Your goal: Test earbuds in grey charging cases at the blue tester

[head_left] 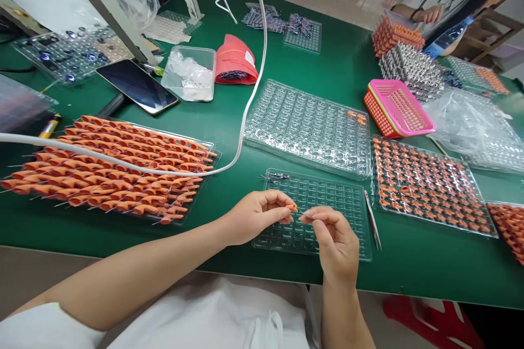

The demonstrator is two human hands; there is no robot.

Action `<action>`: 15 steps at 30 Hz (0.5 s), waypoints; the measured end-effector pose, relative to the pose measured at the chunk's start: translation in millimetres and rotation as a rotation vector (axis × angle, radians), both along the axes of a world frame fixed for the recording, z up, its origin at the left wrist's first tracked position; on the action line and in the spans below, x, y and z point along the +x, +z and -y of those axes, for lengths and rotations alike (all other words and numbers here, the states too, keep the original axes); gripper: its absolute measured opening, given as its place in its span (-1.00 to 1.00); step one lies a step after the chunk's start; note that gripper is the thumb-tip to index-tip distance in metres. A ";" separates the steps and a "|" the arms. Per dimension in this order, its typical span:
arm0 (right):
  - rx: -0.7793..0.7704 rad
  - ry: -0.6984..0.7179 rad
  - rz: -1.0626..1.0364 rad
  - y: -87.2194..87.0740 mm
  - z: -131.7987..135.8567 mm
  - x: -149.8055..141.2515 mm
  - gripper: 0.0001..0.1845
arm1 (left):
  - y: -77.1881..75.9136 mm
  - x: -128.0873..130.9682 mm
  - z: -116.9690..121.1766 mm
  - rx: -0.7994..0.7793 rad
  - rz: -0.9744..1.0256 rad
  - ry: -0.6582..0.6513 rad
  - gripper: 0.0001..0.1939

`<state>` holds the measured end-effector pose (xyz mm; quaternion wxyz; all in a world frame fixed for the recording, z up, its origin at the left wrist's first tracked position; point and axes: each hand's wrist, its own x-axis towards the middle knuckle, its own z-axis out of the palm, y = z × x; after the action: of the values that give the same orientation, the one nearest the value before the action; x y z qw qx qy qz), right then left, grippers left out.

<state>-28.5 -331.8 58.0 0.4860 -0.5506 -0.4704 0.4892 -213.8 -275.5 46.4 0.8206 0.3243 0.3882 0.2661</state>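
My left hand (266, 212) pinches a small orange plastic part (291, 208) between thumb and fingertips. Facing it, my right hand (333, 234) is closed on a thin wire (306, 215) that runs toward the orange part; whether the two are joined I cannot tell. Both hands hover over a clear compartment tray (327, 188), where a few small dark wired parts (278, 176) lie at the far left corner. Tweezers (372, 221) rest along the tray's right edge. Behind it stands a larger clear tray (307, 125) holding several orange pieces (357, 116) at its right end.
Rows of orange tubular parts (123, 169) fill a tray at left, crossed by a white cable (241, 136). A phone (139, 86), a plastic tub (189, 73) and a red pouch (235, 60) lie beyond. Right are a filled tray (434, 185) and pink basket (399, 106); a co-worker (429, 5) sits behind.
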 end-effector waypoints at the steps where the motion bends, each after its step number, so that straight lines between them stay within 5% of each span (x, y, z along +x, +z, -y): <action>1: 0.002 -0.022 0.053 -0.1 0.0 0.3 -0.91 | 0.0 -0.4 0.4 0.030 -0.018 0.007 -0.77; 15: -0.014 -0.022 0.297 -0.7 0.8 0.4 -0.92 | 0.7 -0.7 2.0 0.101 -0.106 -0.001 -0.80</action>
<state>-28.2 -332.5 57.2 0.4126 -0.6255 -0.5276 0.4001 -214.6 -277.5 47.1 0.7817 0.3790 0.4168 0.2674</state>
